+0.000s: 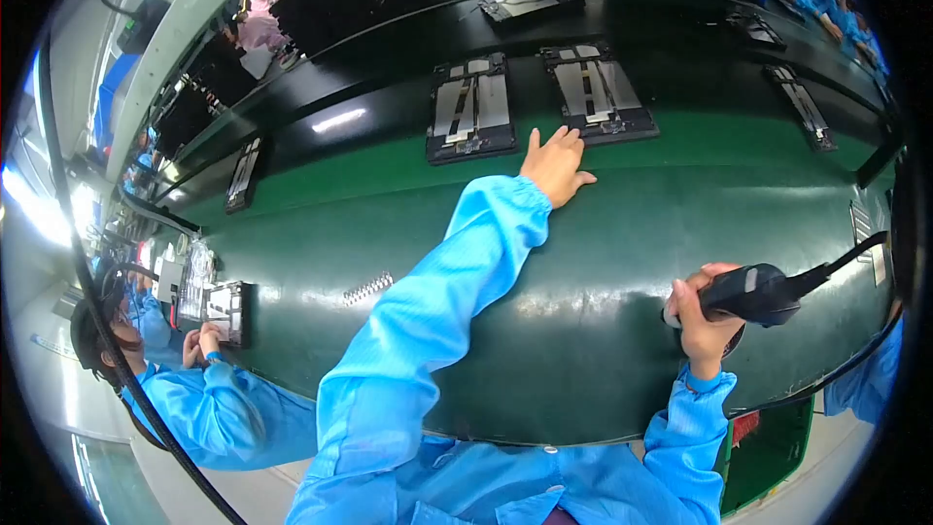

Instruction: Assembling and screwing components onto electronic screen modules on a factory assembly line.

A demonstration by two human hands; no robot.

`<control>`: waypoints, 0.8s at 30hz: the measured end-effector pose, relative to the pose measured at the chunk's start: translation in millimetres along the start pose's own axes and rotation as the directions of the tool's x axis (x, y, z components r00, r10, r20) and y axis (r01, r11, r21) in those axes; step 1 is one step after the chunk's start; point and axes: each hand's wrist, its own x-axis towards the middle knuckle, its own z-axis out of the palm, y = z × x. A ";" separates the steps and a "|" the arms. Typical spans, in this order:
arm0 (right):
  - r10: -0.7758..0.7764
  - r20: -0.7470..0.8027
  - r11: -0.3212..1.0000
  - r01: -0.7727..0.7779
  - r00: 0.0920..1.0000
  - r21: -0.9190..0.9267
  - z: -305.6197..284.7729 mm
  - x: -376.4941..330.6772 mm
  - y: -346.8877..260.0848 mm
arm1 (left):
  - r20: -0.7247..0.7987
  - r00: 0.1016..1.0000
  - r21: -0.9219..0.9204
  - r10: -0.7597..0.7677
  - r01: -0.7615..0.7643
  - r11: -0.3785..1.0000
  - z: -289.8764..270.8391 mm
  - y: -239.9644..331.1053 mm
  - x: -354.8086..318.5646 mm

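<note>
Two dark trays with pale metal strips sit at our twelve o'clock on the green conveyor belt: the left tray and the right tray. Our left hand lies flat with fingers spread and nothing grasped, its fingertips just below the gap between them. At four o'clock our right hand is clenched around a black corded handheld tool. More trays ride the black belt beyond. At eight o'clock a co-worker in blue works beside us. Our left arm stretches forward, sleeve blue.
</note>
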 end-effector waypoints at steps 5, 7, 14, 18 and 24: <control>0.090 0.036 0.994 -0.092 0.995 0.065 -6.9 -1.2 8.9 | 0.234 0.964 0.179 -0.125 0.083 0.980 -5.8 -12.3 67.9; 0.137 0.038 0.977 -0.128 0.990 -0.171 -20.0 -2.2 11.8 | 0.292 0.953 0.175 -0.082 0.031 0.984 -18.0 -14.7 81.3; 0.076 0.093 0.991 -0.085 0.993 0.100 -16.9 3.9 5.1 | 0.161 0.985 0.486 -0.062 -0.024 0.874 3.3 -6.1 73.8; -0.054 0.065 0.999 0.054 0.996 0.002 -35.5 16.3 1.5 | 0.006 1.000 0.164 0.021 -0.021 0.986 7.1 26.8 35.8; -0.143 -0.248 0.989 0.148 0.958 -0.001 -81.2 43.9 -11.4 | 0.038 0.971 -0.086 0.238 -0.234 0.968 -26.6 83.1 -79.9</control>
